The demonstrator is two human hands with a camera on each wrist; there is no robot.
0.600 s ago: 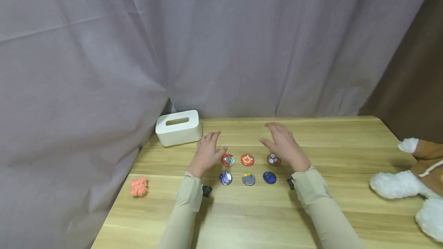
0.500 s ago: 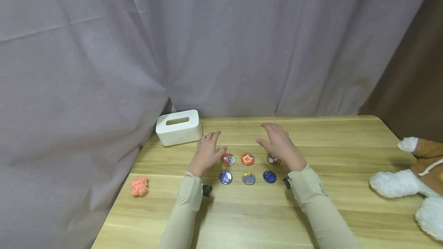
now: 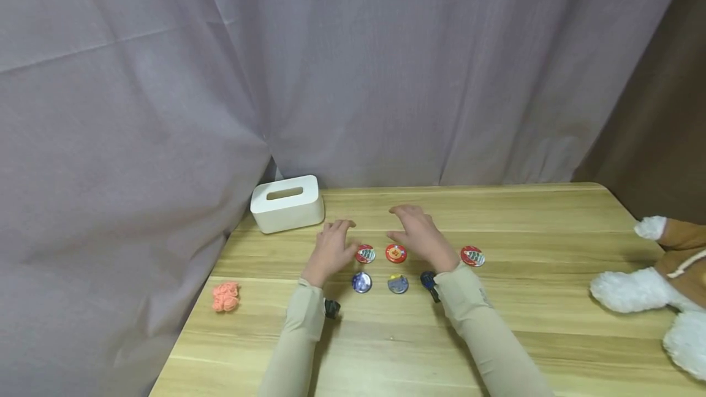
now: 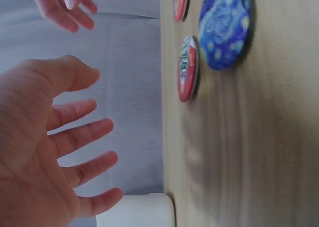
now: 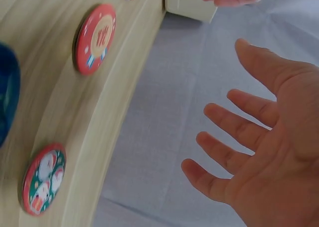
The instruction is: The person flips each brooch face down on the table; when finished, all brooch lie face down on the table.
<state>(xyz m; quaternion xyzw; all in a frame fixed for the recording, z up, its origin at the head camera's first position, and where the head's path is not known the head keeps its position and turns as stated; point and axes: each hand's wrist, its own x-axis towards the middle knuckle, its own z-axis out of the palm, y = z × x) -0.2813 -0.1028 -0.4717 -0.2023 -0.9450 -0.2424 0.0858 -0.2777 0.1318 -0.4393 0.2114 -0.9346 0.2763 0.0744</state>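
Observation:
My left hand (image 3: 330, 251) hovers over the table's left-middle, fingers spread and holding nothing. Just right of it lies a red round badge with a green tree (image 3: 365, 254); in front is a starry blue badge (image 4: 224, 28). My right hand (image 3: 421, 236) is raised behind the badges, its fingers apart and bare, with the thumb near the red and yellow badge (image 3: 396, 253). Under this hand, hidden in the head view, lies a red-rimmed badge with white-bearded figures (image 5: 45, 179). A grey and yellow badge (image 3: 398, 284) and a partly covered dark blue badge (image 3: 427, 279) lie in front.
Another red tree badge (image 3: 472, 256) lies right of my right wrist. A white tissue box (image 3: 288, 204) stands at the back left, a coral knitted piece (image 3: 225, 296) at the left. A plush toy (image 3: 629, 290) is at the right; a grey curtain (image 3: 353, 78) hangs behind.
My right hand has moved left, baring the red tree badge on the right and covering the badge with the figures. My left hand has dropped slightly, with its fingers a little more bent.

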